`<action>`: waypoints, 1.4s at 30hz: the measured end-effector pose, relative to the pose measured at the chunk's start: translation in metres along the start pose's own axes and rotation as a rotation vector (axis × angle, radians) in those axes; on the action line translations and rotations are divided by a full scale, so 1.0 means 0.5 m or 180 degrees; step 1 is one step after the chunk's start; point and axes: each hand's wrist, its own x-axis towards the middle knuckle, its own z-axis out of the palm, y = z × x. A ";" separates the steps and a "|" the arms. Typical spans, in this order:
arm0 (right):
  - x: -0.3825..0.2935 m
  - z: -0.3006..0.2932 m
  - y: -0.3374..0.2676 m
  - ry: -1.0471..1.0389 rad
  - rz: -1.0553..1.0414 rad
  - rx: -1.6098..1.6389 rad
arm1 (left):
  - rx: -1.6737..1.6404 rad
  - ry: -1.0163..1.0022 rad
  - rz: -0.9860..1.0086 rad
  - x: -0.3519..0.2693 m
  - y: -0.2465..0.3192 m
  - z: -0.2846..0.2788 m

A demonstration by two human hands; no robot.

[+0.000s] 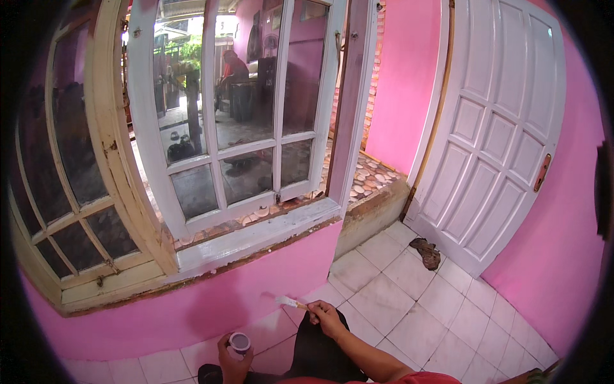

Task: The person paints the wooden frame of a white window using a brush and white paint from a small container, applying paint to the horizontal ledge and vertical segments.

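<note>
My left hand [234,362] is closed around a small round cup of greyish paint [240,342], held upright low in the picture. A paintbrush [293,302] is in my right hand [326,318], gripped by its wooden handle. Its bristles are coated in pale paint and point left, in front of the pink wall below the window. Above both hands stands a window sash [216,161] with glass panes, painted pale grey-white. The sill [268,230] under it has a glossy pale coat and a rough brown lower edge. Further left, the neighbouring sash and frame [139,192] are cream and worn.
A panelled pale door [494,129] stands open at the right. By its foot a crumpled dark cloth [427,253] lies on the white tile floor [379,297]. A raised concrete threshold [374,213] leads to pebble-patterned flooring. The panes reflect a room with a seated person in red.
</note>
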 end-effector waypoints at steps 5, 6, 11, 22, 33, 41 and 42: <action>-0.010 -0.004 -0.025 0.0213 -0.0119 0.0101 | 0.0017 -0.0066 -0.0211 -0.004 -0.010 0.004; -0.012 -0.020 -0.024 0.0203 -0.0125 0.0145 | -0.0011 -0.0017 -0.0158 0.002 -0.004 0.007; -0.004 -0.020 -0.157 0.0592 -0.0660 -0.0390 | 0.0137 -0.0011 -0.0027 0.012 -0.022 -0.001; 0.186 0.070 -0.794 0.1280 -0.3226 -0.3080 | 0.0076 0.0034 -0.0004 0.060 -0.050 0.020; 0.382 0.131 -0.990 0.1320 -0.3435 -0.4780 | -0.0097 0.0137 -0.0182 0.079 -0.086 0.007; 0.391 0.210 -1.092 0.1466 -0.4340 -0.5512 | -0.0318 0.0081 -0.0507 0.090 -0.085 0.012; 0.386 0.230 -1.087 0.1343 -0.4227 -0.5341 | -0.0328 0.0066 -0.0547 0.091 -0.086 0.012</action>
